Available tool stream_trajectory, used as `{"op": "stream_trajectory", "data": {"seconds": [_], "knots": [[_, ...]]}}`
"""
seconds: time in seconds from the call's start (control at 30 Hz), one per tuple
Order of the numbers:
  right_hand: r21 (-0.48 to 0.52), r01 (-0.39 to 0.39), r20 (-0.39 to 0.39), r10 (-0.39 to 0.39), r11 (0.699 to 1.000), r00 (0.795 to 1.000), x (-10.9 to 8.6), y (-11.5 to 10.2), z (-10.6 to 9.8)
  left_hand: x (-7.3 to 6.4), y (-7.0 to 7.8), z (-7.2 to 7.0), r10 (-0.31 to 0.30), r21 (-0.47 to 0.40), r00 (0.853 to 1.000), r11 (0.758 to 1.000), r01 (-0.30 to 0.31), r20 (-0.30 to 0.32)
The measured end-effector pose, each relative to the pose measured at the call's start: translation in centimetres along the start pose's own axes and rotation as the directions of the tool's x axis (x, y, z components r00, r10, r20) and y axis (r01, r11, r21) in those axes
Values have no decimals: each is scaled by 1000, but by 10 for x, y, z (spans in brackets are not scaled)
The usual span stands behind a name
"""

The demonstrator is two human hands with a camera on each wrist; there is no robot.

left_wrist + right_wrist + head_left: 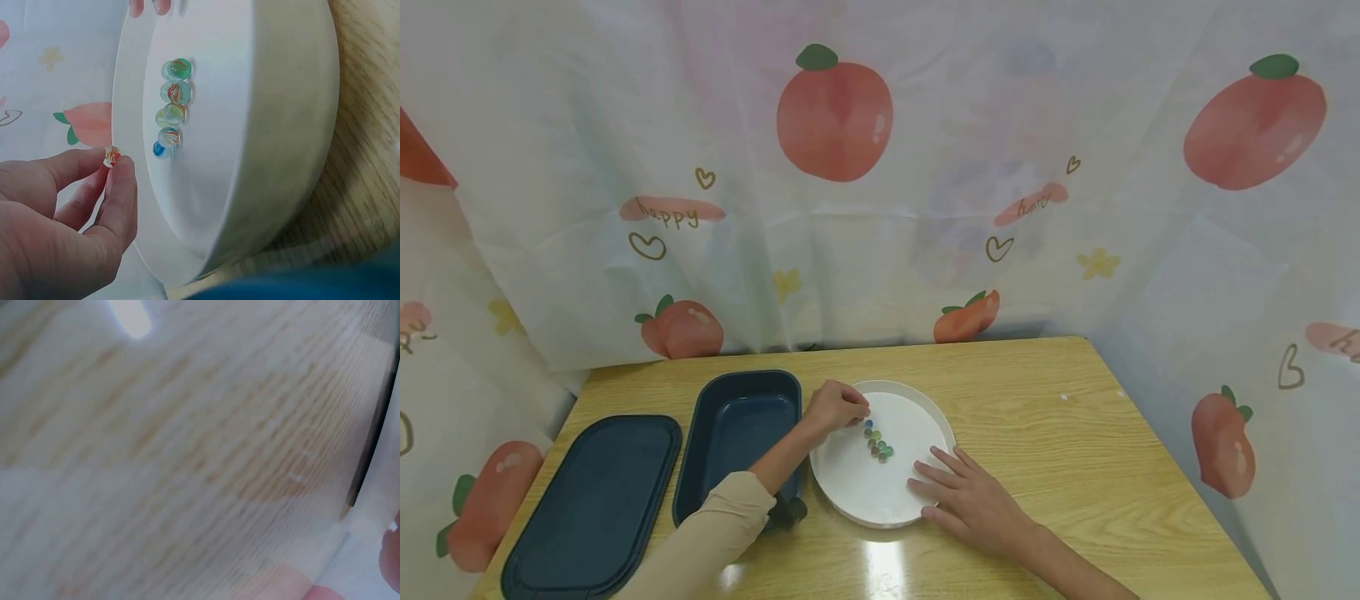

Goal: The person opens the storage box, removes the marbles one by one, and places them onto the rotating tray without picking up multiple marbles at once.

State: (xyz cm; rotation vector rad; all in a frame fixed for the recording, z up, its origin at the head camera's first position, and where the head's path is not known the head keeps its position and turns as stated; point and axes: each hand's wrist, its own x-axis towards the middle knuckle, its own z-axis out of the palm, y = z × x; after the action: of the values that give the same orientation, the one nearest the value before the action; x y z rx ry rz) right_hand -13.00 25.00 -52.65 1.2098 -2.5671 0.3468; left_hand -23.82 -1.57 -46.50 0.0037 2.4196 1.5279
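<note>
A round white tray [853,487] with a raised rim stands on the table. Several glass marbles [175,114] with coloured swirls lie on it in a rough double line. Over the tray's far left part, my left hand [833,408] pinches a clear marble with orange and red swirls [112,156] between thumb and fingertips, above the tray's surface. My right hand [970,500] has its fingers spread and reaches over the tray's right rim; whether it presses on the rim I cannot tell. The right wrist view shows mostly wood-grain surface and a little of the fingers at its lower right.
Left of the tray stands a deep dark blue rectangular container [741,442]. A matching dark blue lid [595,500] lies flat farther left. The wooden table [1075,450] extends to the right, and a fruit-print curtain [880,250] hangs behind it.
</note>
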Motion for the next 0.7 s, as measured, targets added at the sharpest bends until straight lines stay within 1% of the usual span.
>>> {"op": "stream_trajectory", "data": {"seconds": [0.13,0.37,0.53,0.7], "knots": [[-4,6,-4,-6,1000,1000,0,0,0,0,-2,5,-4,5,1000,1000,4,-15],[-5,4,-6,-4,1000,1000,0,0,1,0,-6,14,-2,22,998,1000,4,-67],[3,3,-11,-3,1000,1000,-1,1,2,0,-11,17,18,46,995,999,-14,-93],[9,2,-13,-2,1000,1000,-1,1,3,0,-15,18,21,61,993,998,-14,-120]]}}
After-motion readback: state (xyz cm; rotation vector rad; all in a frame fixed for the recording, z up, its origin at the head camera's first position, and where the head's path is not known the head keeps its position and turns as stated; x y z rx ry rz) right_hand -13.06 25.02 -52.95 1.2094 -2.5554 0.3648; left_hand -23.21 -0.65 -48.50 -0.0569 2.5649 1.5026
